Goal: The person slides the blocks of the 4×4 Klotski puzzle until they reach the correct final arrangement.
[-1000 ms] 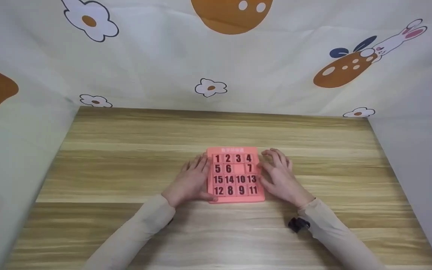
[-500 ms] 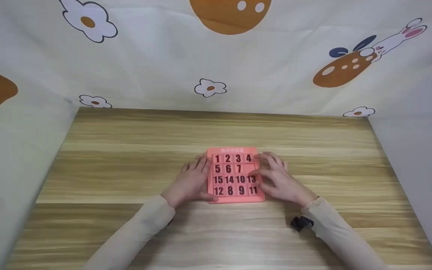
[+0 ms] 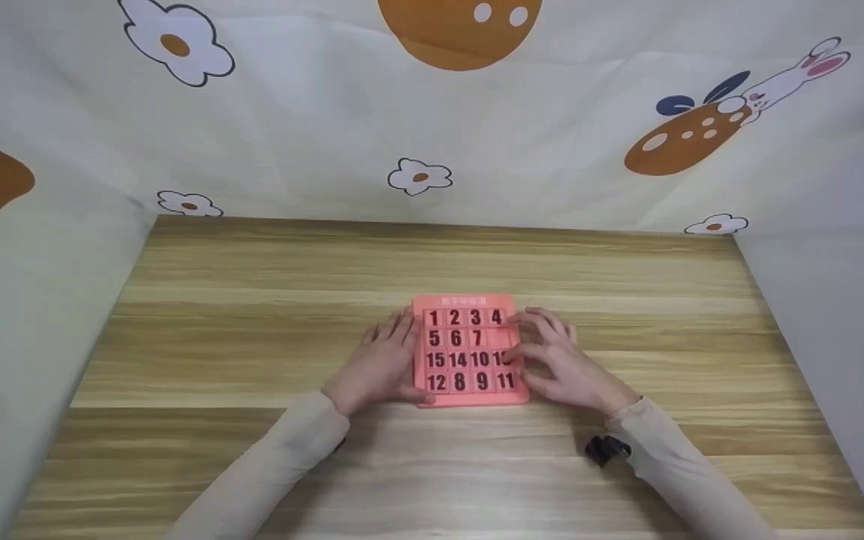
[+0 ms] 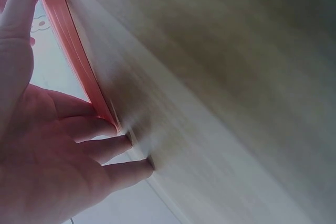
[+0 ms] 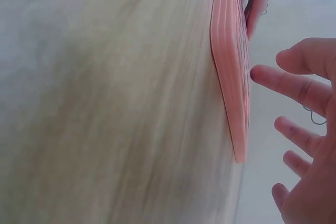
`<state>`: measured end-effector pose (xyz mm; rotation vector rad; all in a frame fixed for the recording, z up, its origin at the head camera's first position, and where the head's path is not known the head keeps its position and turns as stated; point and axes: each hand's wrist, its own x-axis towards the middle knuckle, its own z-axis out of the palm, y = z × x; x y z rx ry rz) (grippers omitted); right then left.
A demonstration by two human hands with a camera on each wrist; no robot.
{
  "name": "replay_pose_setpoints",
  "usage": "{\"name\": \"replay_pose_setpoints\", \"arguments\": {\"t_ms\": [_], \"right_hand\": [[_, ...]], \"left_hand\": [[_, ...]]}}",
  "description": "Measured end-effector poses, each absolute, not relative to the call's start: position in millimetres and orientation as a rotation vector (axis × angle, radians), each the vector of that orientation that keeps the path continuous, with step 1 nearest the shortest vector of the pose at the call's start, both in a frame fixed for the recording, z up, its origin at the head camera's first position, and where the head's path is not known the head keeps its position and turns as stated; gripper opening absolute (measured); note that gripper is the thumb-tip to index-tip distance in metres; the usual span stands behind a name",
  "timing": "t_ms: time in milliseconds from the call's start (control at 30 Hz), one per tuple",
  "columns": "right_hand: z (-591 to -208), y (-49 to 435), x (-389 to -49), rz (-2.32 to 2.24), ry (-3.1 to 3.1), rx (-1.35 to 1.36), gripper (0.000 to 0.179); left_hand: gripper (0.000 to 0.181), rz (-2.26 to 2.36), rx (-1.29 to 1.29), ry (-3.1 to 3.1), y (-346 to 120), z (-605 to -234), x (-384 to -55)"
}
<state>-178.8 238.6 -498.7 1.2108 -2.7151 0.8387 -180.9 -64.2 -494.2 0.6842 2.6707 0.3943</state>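
Note:
A pink number sliding puzzle (image 3: 459, 360) lies flat on the wooden table. Its top row reads 1 to 4; 5, 6 and 7 follow below, with the gap at that row's right end. My left hand (image 3: 381, 367) steadies the puzzle's left side, thumb on the near corner. In the left wrist view its extended fingers (image 4: 128, 171) reach the frame's edge and the tabletop. From the right, my right hand (image 3: 571, 367) spreads loosely bent fingers over the frame. Its index fingertip partly covers the 13 tile (image 3: 498, 360). The right wrist view shows this fingertip just over the puzzle's side.
A pale cloth with flower, carrot and rabbit prints (image 3: 312, 127) hangs behind the table and along both sides. The wooden tabletop (image 3: 267, 330) extends around the puzzle. A small black device (image 3: 607, 450) sits at my right wrist.
The 7 tile has slid one place left, so the gap now stands at the row's right end. My right hand has moved left over the puzzle, then slightly back. My left hand keeps its place.

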Motion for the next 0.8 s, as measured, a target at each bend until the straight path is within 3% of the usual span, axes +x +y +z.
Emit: {"name": "replay_pose_setpoints", "arguments": {"t_ms": [800], "right_hand": [[-497.7,243.8,-174.0,0.85,-2.756,1.202,0.026]], "left_hand": [[0.124,0.417,0.682,2.666,-65.1,-492.9,-180.5]]}}
